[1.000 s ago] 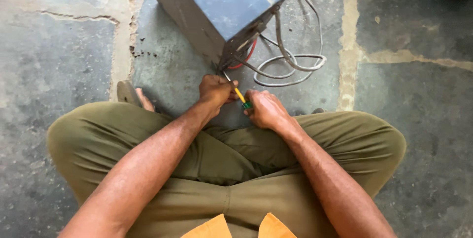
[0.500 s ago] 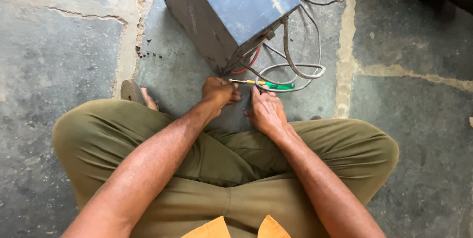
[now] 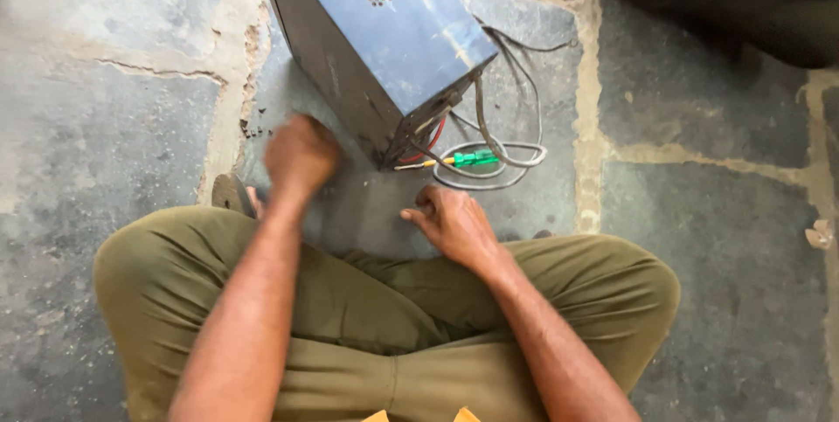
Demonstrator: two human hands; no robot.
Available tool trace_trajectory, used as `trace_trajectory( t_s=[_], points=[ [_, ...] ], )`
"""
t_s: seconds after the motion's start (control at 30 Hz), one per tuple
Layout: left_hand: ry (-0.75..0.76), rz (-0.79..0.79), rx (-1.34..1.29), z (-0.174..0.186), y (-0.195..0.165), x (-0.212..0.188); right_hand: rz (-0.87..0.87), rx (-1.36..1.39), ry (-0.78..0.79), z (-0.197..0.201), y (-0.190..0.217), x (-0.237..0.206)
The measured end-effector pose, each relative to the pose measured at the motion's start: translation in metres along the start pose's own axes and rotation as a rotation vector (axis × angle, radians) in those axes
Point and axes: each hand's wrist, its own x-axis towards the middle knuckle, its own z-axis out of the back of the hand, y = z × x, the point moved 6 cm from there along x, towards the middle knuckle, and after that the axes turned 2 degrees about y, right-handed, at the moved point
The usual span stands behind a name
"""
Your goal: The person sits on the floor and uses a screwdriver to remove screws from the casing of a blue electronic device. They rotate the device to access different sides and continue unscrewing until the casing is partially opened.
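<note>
Green-handled screwdriver (image 3: 463, 159) lies on the stone floor (image 3: 131, 125) beside a blue metal box (image 3: 384, 38). Left hand (image 3: 300, 154) is blurred, grip unclear; right hand (image 3: 453, 224) rests loosely curled, empty.

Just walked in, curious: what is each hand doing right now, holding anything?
Left hand: raised beside the blue metal box, blurred, grip cannot be told.
Right hand: loosely curled on the floor, holding nothing.

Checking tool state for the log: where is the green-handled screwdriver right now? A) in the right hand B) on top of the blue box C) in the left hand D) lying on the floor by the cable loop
D: the green-handled screwdriver lies on the stone floor against the grey cable loop beside the blue box; the left hand and right hand both hold nothing.
</note>
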Motion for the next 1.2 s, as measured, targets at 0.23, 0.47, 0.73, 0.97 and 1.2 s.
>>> trace_trajectory(
  t_s=[0.23, 0.47, 0.73, 0.97, 1.2],
  points=[
    [-0.316, -0.002, -1.067, 0.061, -0.010, 0.070, 0.097, 0.150, -0.361, 0.001, 0.046, 0.000],
    [-0.162, -0.132, -1.233, 0.055, -0.018, 0.100, -0.031, 0.087, -0.381, -0.018, 0.006, 0.078],
    [-0.296, -0.110, -1.045, 0.046, -0.012, 0.127, -0.028, 0.217, -0.455, -0.025, -0.011, 0.086],
    [-0.244, 0.024, -1.102, 0.021, -0.009, 0.120, 0.095, 0.122, -0.561, -0.010, 0.021, 0.050],
    [-0.144, 0.211, -1.323, -0.013, -0.023, 0.083, 0.154, 0.079, -0.588, 0.067, 0.074, 0.000]
  ],
)
